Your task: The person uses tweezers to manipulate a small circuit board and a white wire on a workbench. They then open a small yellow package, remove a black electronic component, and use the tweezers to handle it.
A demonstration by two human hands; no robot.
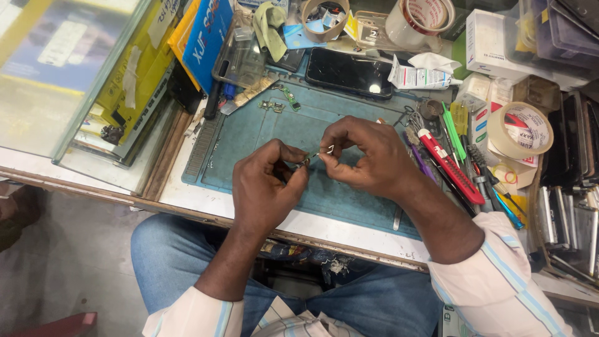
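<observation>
Left hand (pixel 267 187) pinches 1 small metal part (pixel 304 163); right hand (pixel 364 156) pinches 1 thin bent clip (pixel 326 150), tips touching above blue mat (pixel 262 134). Fitting appears underway, unfinished. Phone (pixel 348 72) lies far.

You have two hands at work over the mat: your left hand (pixel 265 184) and your right hand (pixel 365 156), with one small metal part (pixel 304 163) pinched between them. One blue work mat (pixel 262 134) lies under them. At the far side you can count one dark phone (pixel 348 72) and three rolls of tape: a brown roll (pixel 325 19), a white roll (pixel 419 22) and, on the right, a tan roll (pixel 519 130). One red utility knife (pixel 450 165) lies to the right, with one green pen (pixel 454 131) beside it. Two small circuit boards (pixel 281 100) sit on the far part of the mat.
</observation>
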